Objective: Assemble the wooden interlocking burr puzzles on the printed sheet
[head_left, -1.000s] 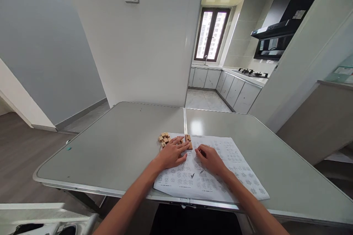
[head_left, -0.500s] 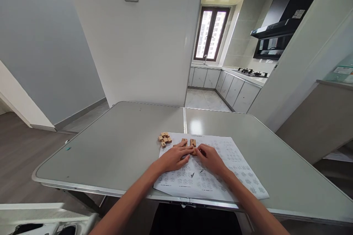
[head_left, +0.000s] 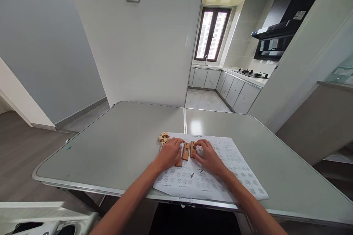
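Note:
Three narrow wooden pieces lie side by side on the printed sheet (head_left: 220, 187). The middle notched wooden block (head_left: 186, 151), with a dark mark and a slot in it, is untouched. My right hand (head_left: 209, 158) pinches the right notched wooden block (head_left: 192, 144) between thumb and fingers, at its right side. Over the left wooden block (head_left: 178, 163) bends my left hand (head_left: 170, 153), fingers curled round its far part, so only its near end shows clearly. Past the left hand sits an interlocked cluster of small wooden blocks (head_left: 164, 136), partly covered by it.
The sheet, with rows of small drawings, lies on a grey folding table (head_left: 110, 147) with a metal seam (head_left: 185, 121). A small green bit (head_left: 68, 147) is near the left edge. Beyond are a wall and a kitchen with a gas hob (head_left: 252, 73).
My left hand has moved left, off the middle block and onto the left one, uncovering the middle block. My right hand has shifted slightly and still holds the right block.

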Action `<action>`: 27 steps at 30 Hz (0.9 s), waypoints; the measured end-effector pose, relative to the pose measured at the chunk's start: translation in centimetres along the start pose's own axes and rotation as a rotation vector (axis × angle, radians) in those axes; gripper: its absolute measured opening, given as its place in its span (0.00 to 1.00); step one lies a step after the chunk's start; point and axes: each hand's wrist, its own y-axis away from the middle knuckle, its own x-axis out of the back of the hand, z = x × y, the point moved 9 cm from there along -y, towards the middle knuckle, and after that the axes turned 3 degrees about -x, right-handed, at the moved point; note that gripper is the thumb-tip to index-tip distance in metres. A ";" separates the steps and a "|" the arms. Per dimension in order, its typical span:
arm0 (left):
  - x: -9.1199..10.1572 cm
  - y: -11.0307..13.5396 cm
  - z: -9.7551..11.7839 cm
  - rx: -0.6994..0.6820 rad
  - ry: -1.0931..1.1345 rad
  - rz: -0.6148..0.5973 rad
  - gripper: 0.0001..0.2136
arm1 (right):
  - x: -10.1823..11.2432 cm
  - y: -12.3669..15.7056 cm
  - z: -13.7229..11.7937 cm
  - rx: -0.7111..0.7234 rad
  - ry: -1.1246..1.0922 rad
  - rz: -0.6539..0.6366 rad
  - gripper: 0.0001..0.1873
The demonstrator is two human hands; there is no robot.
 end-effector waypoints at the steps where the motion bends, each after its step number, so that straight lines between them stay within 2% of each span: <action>1: 0.1 0.0 -0.4 0.030 -0.032 0.006 0.18 | -0.2 0.0 0.1 0.007 0.013 -0.011 0.19; 3: 0.5 0.0 -0.7 0.059 -0.061 0.019 0.17 | -0.6 0.1 0.4 0.021 0.042 -0.039 0.27; 6: 1.3 0.1 -0.3 0.019 -0.033 0.022 0.12 | -1.1 0.1 0.9 0.024 0.074 -0.082 0.35; 9: 2.0 0.4 -0.2 -0.008 0.001 -0.010 0.15 | -1.3 0.0 1.3 -0.008 0.076 -0.105 0.34; 13: 2.1 0.8 -0.3 -0.034 0.067 -0.090 0.27 | -1.0 -0.1 1.4 -0.055 0.056 -0.102 0.33; 17: 2.0 0.9 -0.4 -0.061 0.089 -0.118 0.36 | -0.7 0.0 1.1 -0.072 0.032 -0.090 0.32; 27: 1.7 1.0 -0.3 -0.066 0.101 -0.110 0.31 | -0.4 0.0 0.8 -0.052 0.045 -0.064 0.32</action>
